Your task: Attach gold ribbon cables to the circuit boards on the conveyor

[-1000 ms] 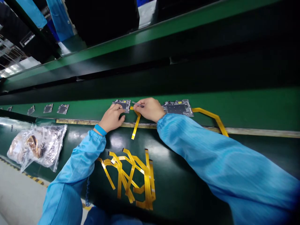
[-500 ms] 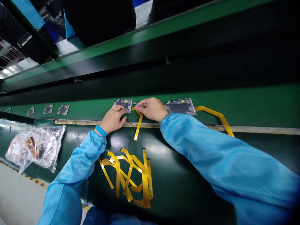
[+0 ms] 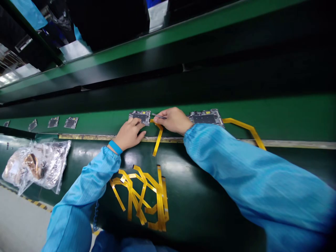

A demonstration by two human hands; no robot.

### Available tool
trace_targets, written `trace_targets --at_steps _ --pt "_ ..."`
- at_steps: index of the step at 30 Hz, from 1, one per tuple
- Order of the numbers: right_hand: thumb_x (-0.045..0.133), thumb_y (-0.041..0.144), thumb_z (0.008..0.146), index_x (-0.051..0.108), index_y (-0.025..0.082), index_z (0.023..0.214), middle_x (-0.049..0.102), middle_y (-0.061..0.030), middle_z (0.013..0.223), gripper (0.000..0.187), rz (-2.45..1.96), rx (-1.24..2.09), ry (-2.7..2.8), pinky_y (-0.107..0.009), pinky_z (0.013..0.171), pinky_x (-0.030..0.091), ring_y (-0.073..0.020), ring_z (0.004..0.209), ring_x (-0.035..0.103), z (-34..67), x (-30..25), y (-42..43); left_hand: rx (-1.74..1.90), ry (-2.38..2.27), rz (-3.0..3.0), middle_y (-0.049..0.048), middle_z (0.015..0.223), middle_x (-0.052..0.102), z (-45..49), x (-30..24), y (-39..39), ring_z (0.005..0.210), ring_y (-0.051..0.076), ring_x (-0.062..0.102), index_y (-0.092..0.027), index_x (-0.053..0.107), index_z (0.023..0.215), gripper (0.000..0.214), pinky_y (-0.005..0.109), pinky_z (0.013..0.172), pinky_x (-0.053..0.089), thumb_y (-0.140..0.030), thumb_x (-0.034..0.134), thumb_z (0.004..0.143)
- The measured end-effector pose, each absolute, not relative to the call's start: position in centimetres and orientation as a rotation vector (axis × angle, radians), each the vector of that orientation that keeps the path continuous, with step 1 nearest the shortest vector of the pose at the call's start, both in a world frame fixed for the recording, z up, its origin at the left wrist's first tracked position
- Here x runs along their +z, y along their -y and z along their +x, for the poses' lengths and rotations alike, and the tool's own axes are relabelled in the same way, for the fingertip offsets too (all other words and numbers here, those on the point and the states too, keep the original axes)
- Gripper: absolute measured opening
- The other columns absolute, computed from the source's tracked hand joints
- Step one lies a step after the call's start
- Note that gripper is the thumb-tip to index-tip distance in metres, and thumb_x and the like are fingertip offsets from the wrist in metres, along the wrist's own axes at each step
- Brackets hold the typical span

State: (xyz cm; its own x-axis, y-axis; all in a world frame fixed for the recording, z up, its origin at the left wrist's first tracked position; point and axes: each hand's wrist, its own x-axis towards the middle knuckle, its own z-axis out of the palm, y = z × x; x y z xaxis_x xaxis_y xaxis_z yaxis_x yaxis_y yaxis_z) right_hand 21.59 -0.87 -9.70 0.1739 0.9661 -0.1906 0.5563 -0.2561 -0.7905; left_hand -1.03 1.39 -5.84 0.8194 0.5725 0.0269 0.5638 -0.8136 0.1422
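A small grey circuit board point(image 3: 140, 116) lies on the green conveyor belt point(image 3: 275, 117). My left hand point(image 3: 129, 134) rests its fingertips on the board's near edge, fingers curled. My right hand point(image 3: 172, 120) is closed on a thin metal tool point(image 3: 158, 116) whose tip points at the board's right edge. There a yellow flex strip point(image 3: 158, 137) joins the board and hangs down over the belt's metal rim. Both arms wear blue sleeves.
A second board point(image 3: 206, 117) with a yellow strip point(image 3: 249, 131) lies right of my right hand. Several more boards point(image 3: 70, 122) sit further left on the belt. A pile of yellow strips point(image 3: 143, 196) lies on the dark bench, and a clear plastic bag point(image 3: 34, 164) at the left.
The boards and both hands have drifted slightly to the right along the belt. The grip of each hand looks the same.
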Motion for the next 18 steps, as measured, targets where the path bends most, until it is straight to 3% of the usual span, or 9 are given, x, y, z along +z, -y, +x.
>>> trace_targets --at_steps 5,12,18 --pt "0.084 0.039 0.08 0.083 0.02 0.083 0.083 -0.0049 0.083 0.019 -1.891 0.938 1.428 -0.024 0.071 0.056 -0.0194 0.079 0.075 22.1 -9.9 0.7 0.048 -0.907 2.896 0.0156 0.13 0.063 -0.4 -5.7 -1.0 0.12 0.032 0.06 -0.014 0.072 0.125 0.033 0.05 0.109 0.052 -0.03 0.055 0.102" --pt "0.077 0.03 0.085 0.083 0.021 0.084 0.082 -0.0034 0.081 0.011 -1.977 1.015 1.413 -0.024 0.067 0.054 -0.0187 0.079 0.074 22.7 -9.3 0.6 -0.011 -0.907 2.92 0.0159 0.129 0.062 0.5 -5.6 -0.6 0.119 0.031 0.059 -0.014 0.071 0.125 0.033 0.047 0.108 0.051 -0.032 0.054 0.103" --pt "0.077 0.03 0.085 0.083 0.021 0.085 0.082 -0.0036 0.083 0.011 -1.992 0.993 1.4 -0.024 0.068 0.055 -0.0188 0.081 0.075 23.2 -9.5 0.9 -0.126 -0.968 2.934 0.0166 0.135 0.06 2.0 -4.9 0.4 0.123 0.032 0.056 -0.014 0.065 0.138 0.042 0.045 0.105 0.049 -0.036 0.053 0.105"
